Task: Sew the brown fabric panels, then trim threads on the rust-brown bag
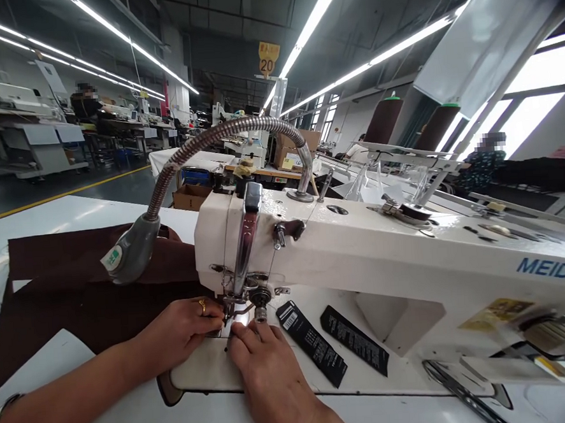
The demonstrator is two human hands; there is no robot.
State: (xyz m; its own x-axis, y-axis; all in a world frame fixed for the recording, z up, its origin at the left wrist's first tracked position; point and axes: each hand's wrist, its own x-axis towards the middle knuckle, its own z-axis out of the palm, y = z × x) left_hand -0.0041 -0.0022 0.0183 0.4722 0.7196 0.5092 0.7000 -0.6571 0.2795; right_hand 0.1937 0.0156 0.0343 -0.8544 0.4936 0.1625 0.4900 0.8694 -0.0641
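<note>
A white sewing machine point(351, 245) stands before me, its needle area lit. My left hand point(184, 329), with a ring on it, is closed in a pinch at the left of the presser foot point(228, 307); what its fingertips hold is hidden. My right hand point(268, 365) lies on the machine bed just right of the foot, fingers curled together, their tips hidden behind the hand. To the right of it, a black printed label point(312, 344) and another black label point(356, 340) rest on the bed. Dark brown fabric point(102, 318) spreads over the table behind my left arm.
A flexible-neck lamp point(138, 249) arches over the machine head. Brown thread cones point(385, 121) stand on a holder at the back right. Black-handled scissors point(459, 392) lie at the lower right. A white piece point(57, 365) lies over the fabric. Other people work farther back.
</note>
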